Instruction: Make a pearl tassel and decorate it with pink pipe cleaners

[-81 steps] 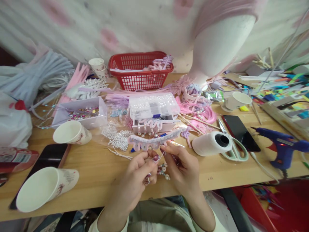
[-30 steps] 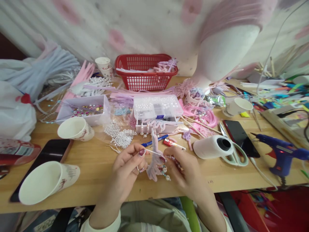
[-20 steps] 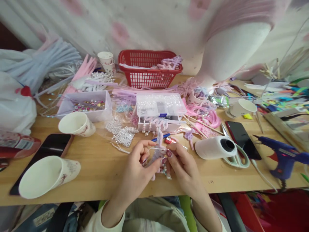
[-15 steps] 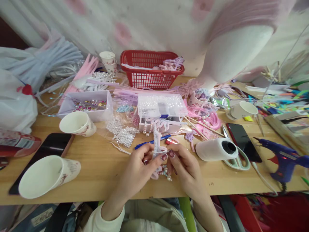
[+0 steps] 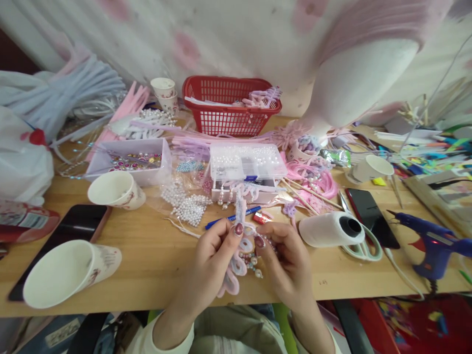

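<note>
**Over the near edge of the table (image 5: 342, 278), a looped strip pinched for fine work**

Between the hands sits the fuzzy pink-and-grey looped strip (image 5: 239, 266), its upper end pointing away toward the bead box (image 5: 247, 169). The left hand (image 5: 216, 255) nips it between thumb and fingers. On the right hand (image 5: 287, 255), thumb and index stand narrow beside the loops, with beads (image 5: 254, 260) hanging nearby; whether those tips grip anything, I cannot tell.

The step in hand looks like fastening beadwork to the strip. The next move seems to call for a steady left pinch and precise right fingertips — with the dangling beads kept clear of the loops.

Half a second ago the thumbs nearly met; now they stand further apart, the left one higher, and more loops show, fanned toward the person.
</note>
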`<action>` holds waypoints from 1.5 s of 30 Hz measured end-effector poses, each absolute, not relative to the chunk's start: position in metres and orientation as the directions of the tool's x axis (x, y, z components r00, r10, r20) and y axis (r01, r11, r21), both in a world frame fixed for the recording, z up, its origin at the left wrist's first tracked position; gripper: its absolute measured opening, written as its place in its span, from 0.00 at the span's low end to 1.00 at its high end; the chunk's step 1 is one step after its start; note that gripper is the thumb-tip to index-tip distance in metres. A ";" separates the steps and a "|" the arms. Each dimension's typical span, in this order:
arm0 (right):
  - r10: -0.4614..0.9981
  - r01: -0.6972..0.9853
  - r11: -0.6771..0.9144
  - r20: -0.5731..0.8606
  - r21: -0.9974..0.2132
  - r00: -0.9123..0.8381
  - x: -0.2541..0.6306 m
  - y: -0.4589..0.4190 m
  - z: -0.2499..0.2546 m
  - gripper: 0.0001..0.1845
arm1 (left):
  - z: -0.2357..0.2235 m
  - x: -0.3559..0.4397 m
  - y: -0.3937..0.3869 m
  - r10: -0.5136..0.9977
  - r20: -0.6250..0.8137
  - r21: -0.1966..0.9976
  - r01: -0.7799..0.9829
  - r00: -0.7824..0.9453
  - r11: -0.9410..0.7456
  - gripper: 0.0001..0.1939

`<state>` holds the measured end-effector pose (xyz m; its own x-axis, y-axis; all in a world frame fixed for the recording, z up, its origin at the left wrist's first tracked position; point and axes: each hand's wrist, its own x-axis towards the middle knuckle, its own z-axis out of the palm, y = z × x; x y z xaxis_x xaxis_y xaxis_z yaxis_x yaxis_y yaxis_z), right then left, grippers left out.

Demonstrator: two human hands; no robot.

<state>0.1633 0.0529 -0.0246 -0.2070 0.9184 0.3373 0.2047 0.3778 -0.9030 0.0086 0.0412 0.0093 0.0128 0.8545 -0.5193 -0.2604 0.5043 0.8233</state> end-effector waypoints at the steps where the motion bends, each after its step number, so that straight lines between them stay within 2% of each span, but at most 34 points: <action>1: 0.920 0.195 0.375 0.337 -0.906 -0.203 0.163 0.053 -0.024 0.11 | 0.009 0.009 0.041 0.854 -0.520 0.822 -0.262 0.017 0.506 0.30; 8: 0.911 0.178 0.398 0.366 -0.900 -0.189 0.163 0.055 -0.027 0.15 | 0.011 0.013 0.038 0.846 -0.533 0.815 -0.261 0.009 0.517 0.29; 17: 0.919 0.195 0.390 0.365 -0.900 -0.151 0.161 0.053 -0.034 0.11 | 0.004 0.020 0.036 0.886 -0.462 0.859 -0.266 -0.032 0.438 0.25; 24: 0.960 0.149 0.220 0.187 -0.964 -0.211 0.165 0.052 -0.029 0.04 | -0.003 0.022 0.037 0.902 -0.428 0.882 -0.245 -0.058 0.403 0.25; 27: 0.971 0.124 0.161 0.135 -0.979 -0.196 0.165 0.052 -0.031 0.06 | -0.001 0.023 0.036 0.910 -0.409 0.898 -0.209 -0.066 0.388 0.24; 32: 0.969 0.141 0.234 0.219 -0.962 -0.110 0.161 0.054 -0.031 0.02 | 0.001 0.024 0.036 0.889 -0.450 0.882 -0.198 -0.080 0.428 0.24; 35: 0.969 0.161 0.235 0.217 -0.958 -0.121 0.162 0.056 -0.027 0.01 | -0.005 0.023 0.037 0.907 -0.416 0.895 -0.205 -0.064 0.396 0.23; 38: 0.981 0.104 0.124 0.106 -0.987 -0.162 0.164 0.059 -0.021 0.09 | -0.009 0.019 0.039 0.939 -0.334 0.939 -0.112 -0.079 0.324 0.22; 40: 0.980 -0.085 -0.045 -0.027 -0.995 -0.199 0.164 0.061 -0.018 0.16 | -0.011 0.016 0.041 0.969 -0.225 0.972 0.050 -0.098 0.230 0.19; 42: 0.957 -0.306 -0.233 -0.161 -0.923 -0.242 0.164 0.063 -0.014 0.21 | -0.011 0.014 0.043 0.989 -0.042 0.964 0.255 -0.143 0.077 0.13; 45: 0.899 -0.511 -0.433 -0.319 -0.742 -0.300 0.163 0.066 -0.008 0.20 | -0.011 0.015 0.046 0.929 0.310 0.832 0.530 -0.203 -0.162 0.03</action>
<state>0.1632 0.0660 -0.0083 -0.2995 0.8993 -0.3185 -0.5110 -0.4332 -0.7425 0.0148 0.0457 -0.0111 -0.2026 0.9289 0.3100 0.5303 -0.1621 0.8322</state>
